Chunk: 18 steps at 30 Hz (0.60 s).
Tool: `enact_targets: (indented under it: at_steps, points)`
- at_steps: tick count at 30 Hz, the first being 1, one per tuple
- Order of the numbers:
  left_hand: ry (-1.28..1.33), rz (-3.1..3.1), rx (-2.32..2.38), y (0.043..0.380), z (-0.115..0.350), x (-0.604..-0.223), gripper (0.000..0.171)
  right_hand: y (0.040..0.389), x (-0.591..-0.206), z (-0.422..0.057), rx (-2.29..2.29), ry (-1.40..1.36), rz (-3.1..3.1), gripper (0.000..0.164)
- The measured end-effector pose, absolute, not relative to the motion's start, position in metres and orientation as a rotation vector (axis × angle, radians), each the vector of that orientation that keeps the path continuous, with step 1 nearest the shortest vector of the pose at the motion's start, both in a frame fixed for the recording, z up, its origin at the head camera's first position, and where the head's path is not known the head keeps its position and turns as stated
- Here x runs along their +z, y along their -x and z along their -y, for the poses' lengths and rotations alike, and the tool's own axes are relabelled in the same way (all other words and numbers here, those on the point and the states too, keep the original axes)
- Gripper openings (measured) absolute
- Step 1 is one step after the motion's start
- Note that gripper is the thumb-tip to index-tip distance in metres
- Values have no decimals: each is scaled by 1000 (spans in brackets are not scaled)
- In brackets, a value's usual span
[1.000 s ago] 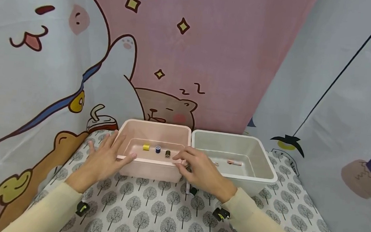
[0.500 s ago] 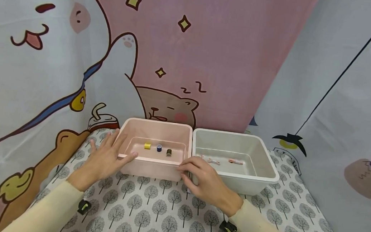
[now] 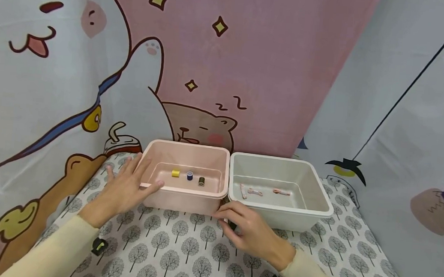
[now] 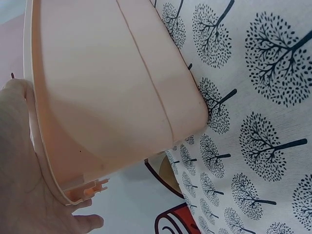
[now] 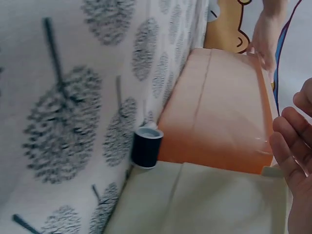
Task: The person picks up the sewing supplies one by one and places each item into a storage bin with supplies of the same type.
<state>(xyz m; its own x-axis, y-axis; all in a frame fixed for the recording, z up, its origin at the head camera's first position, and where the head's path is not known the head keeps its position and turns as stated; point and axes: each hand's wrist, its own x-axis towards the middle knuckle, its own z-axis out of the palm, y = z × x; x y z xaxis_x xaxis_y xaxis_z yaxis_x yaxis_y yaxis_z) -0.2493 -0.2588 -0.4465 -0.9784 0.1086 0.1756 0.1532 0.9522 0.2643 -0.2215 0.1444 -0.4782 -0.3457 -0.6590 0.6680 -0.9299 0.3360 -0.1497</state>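
My left hand (image 3: 121, 193) lies over the left end of the pink bin (image 3: 183, 201), its fingers spread on the rim (image 4: 36, 117). Inside that bin stand or lie three thread spools: a yellow spool (image 3: 175, 174), a blue spool (image 3: 190, 176) and a dark olive spool (image 3: 201, 181). My right hand (image 3: 255, 233), fingers loosely bent and apart from anything, hovers in front of where the two bins meet. Below it a black thread spool (image 5: 146, 148) stands on the cloth beside the bins; in the head view my fingers mostly hide it.
A white bin (image 3: 297, 219) stands right of the pink one, with a few pale pink and orange looped bundles (image 3: 281, 192) on its floor. The tree-print cloth (image 3: 183, 256) covers the table. Cartoon-print curtains (image 3: 273, 73) rise behind and beside it.
My right hand has drawn back from above the pink bin's front right corner, down and to the right, toward the cloth before the bins. My left hand stays on the rim.
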Motion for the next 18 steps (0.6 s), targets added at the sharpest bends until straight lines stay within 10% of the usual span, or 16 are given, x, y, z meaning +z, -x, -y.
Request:
enact_targets:
  at_steps: [18]
  points:
    - [207, 2946, -414, 250, 260, -447, 102, 220, -508, -164, 601, -1375, 2270, 38]
